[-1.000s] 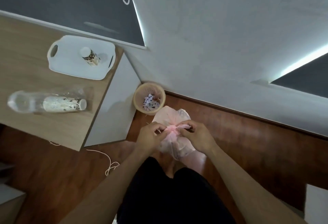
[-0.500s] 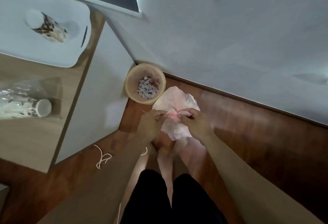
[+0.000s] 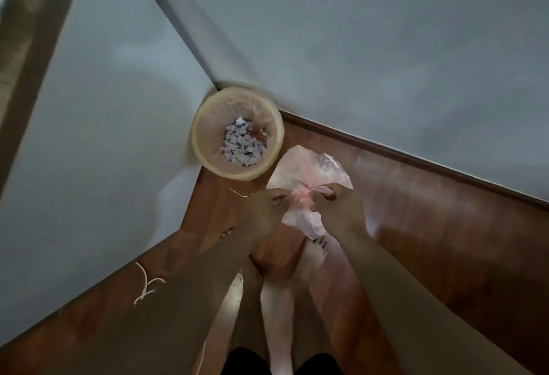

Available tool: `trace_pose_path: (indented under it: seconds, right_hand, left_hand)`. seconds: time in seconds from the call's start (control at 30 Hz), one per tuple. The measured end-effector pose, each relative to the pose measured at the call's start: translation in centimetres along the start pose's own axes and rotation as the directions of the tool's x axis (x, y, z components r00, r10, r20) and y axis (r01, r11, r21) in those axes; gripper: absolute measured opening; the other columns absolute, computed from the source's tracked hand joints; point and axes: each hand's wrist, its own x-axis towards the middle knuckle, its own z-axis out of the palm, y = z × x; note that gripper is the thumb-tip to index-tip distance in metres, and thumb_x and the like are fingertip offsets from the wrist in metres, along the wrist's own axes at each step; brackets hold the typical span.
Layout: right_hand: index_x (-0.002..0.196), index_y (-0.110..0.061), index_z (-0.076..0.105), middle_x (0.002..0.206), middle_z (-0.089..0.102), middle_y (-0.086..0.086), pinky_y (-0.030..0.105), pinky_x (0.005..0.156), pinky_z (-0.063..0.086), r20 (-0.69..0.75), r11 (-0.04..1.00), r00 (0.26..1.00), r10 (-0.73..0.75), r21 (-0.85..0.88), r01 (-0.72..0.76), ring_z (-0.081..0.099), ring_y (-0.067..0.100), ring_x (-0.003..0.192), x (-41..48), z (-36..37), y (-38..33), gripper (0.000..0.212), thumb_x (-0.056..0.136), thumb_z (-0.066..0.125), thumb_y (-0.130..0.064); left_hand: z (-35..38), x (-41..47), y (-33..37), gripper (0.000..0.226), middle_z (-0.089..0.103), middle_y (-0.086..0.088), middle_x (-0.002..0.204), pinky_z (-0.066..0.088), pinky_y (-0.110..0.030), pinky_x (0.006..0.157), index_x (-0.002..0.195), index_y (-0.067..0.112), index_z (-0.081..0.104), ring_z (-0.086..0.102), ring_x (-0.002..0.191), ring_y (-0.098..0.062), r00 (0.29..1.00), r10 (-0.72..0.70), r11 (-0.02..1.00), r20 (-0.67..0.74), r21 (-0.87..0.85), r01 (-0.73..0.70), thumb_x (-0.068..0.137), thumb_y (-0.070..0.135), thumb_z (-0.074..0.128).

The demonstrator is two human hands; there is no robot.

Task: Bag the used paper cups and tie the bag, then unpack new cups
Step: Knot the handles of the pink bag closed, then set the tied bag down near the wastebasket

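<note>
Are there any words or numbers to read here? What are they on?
Dark print on the upper part of the pink bag: too blurred to read.
Dark marks by the bag's lower end: also too blurred.
Nothing readable on the waste bin or its paper scraps.

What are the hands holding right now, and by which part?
Both grip the thin pink plastic bag at its gathered neck: the left hand pinches one twisted end, the right hand the other.

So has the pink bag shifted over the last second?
No. Only the camera tipped down; the pink bag stays close beside the near rim of the wastebasket in the wall corner.
</note>
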Motion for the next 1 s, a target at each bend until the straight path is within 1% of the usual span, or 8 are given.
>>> trace_pose_path:
  seconds: [0.2, 0.33, 0.4, 0.5, 0.6, 0.67, 0.77, 1.0]
  right_hand:
    - [0.100, -0.015, 0.082, 0.095, 0.084, 0.003, 0.039, 0.091, 0.062, -0.038, 0.999, 0.999, 0.004, -0.053, -0.007, 0.080, 0.024, 0.095, 2.6, 1.7, 1.9, 0.025, 0.103, 0.059, -0.021]
    - [0.103, -0.015, 0.082, 0.096, 0.084, 0.004, 0.018, 0.068, 0.049, -0.052, 0.996, 0.998, 0.018, -0.082, -0.022, 0.079, 0.022, 0.096, 4.0, 1.9, 1.4, 0.030, 0.108, 0.053, -0.019]
    - [0.115, -0.018, 0.082, 0.107, 0.084, 0.003, 0.013, 0.068, 0.045, -0.046, 0.996, 0.999, -0.004, -0.090, 0.000, 0.076, 0.020, 0.101, 4.7, 1.8, 0.7, 0.030, 0.110, 0.052, -0.019]
    - [0.133, -0.022, 0.077, 0.129, 0.080, 0.000, 0.020, 0.087, 0.049, 0.006, 0.988, 0.994, -0.111, -0.106, 0.111, 0.071, 0.016, 0.099, 5.5, 1.7, -0.2, 0.034, 0.112, 0.051, -0.018]
    - [0.141, -0.019, 0.073, 0.142, 0.074, 0.000, 0.019, 0.099, 0.048, 0.035, 0.980, 0.986, -0.165, -0.111, 0.168, 0.072, 0.017, 0.123, 5.5, 1.3, -0.7, 0.034, 0.113, 0.054, -0.022]
    - [0.143, -0.020, 0.072, 0.143, 0.074, -0.002, 0.007, 0.086, 0.049, 0.058, 0.980, 0.986, -0.159, -0.111, 0.165, 0.074, 0.007, 0.112, 5.2, 1.0, -0.7, 0.035, 0.113, 0.054, -0.021]
    - [0.143, -0.021, 0.072, 0.137, 0.074, -0.003, -0.003, 0.059, 0.042, 0.087, 0.985, 0.986, -0.145, -0.087, 0.152, 0.066, -0.009, 0.073, 4.3, 1.0, 0.0, 0.036, 0.113, 0.053, -0.019]
    - [0.132, -0.029, 0.078, 0.134, 0.078, -0.009, 0.005, 0.073, 0.044, 0.143, 0.991, 0.983, -0.113, -0.057, 0.123, 0.073, 0.007, 0.111, 2.0, 1.8, 2.3, 0.030, 0.109, 0.059, -0.026]
  left_hand:
    - [1.5, 3.0, -1.1, 0.025, 0.087, -0.004, 0.104, 0.056, -0.032, 0.087, 0.113, 0.012, 0.088, 0.080, 0.097, -0.020, 0.998, -0.049, 0.999, 0.047, -0.002, 0.050, 0.110, 0.031, 0.072]
    - [1.6, 5.0, -1.0, 0.025, 0.082, 0.004, 0.095, 0.048, -0.015, 0.076, 0.118, 0.010, 0.087, 0.070, 0.079, 0.006, 0.996, -0.082, 0.996, 0.033, -0.030, 0.083, 0.109, 0.028, 0.074]
    - [1.3, 6.0, -0.6, 0.025, 0.079, 0.006, 0.087, 0.045, -0.009, 0.068, 0.116, 0.006, 0.086, 0.069, 0.074, 0.007, 0.997, -0.081, 0.995, 0.005, -0.052, 0.081, 0.109, 0.026, 0.074]
    - [0.3, 7.2, 0.0, 0.023, 0.085, -0.003, 0.101, 0.053, -0.017, 0.075, 0.115, 0.007, 0.086, 0.079, 0.095, -0.016, 0.993, -0.048, 0.998, -0.104, -0.046, 0.044, 0.109, 0.025, 0.073]
    - [-0.5, 7.5, 0.2, 0.018, 0.086, -0.009, 0.109, 0.061, -0.030, 0.092, 0.116, 0.007, 0.084, 0.082, 0.105, -0.024, 0.978, -0.098, 0.984, -0.185, -0.165, 0.067, 0.107, 0.019, 0.074]
    - [-1.1, 7.1, 0.1, 0.016, 0.086, -0.010, 0.109, 0.063, -0.039, 0.097, 0.115, 0.007, 0.083, 0.084, 0.103, -0.025, 0.974, -0.137, 0.964, -0.181, -0.251, 0.089, 0.107, 0.017, 0.075]
    - [-1.7, 5.9, -0.9, 0.019, 0.084, -0.010, 0.112, 0.060, -0.023, 0.084, 0.119, 0.000, 0.082, 0.082, 0.089, -0.004, 0.979, -0.121, 0.972, -0.164, -0.219, 0.084, 0.110, 0.012, 0.070]
    - [-1.0, 1.8, -2.3, 0.022, 0.081, -0.006, 0.117, 0.054, -0.005, 0.075, 0.124, -0.003, 0.079, 0.073, 0.082, 0.017, 0.984, -0.142, 0.981, -0.109, -0.145, 0.125, 0.112, 0.009, 0.065]
